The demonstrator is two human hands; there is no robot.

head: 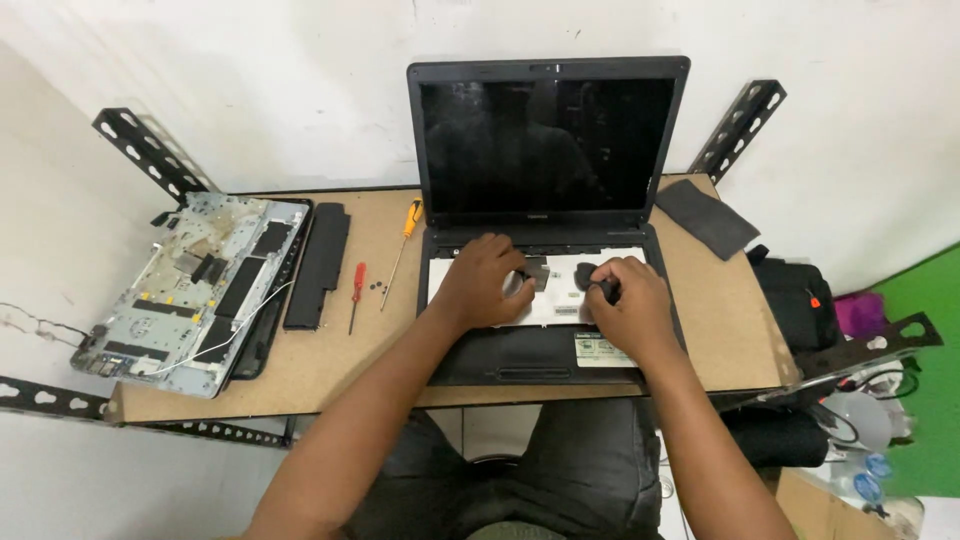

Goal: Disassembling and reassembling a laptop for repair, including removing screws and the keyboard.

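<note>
Two screwdrivers [380,265] lie beside one laptop [545,200]; left hand [485,283] rests fingers spread on it, right hand [625,300] pinches a dark part [587,275].

A: Where is there room around the open black laptop [548,200]?

B: Bare brown tabletop [395,345] lies just left of it. Further left, an orange-handled screwdriver [403,245], a small red screwdriver [355,292] and a long black battery [318,265] block passage.
</note>
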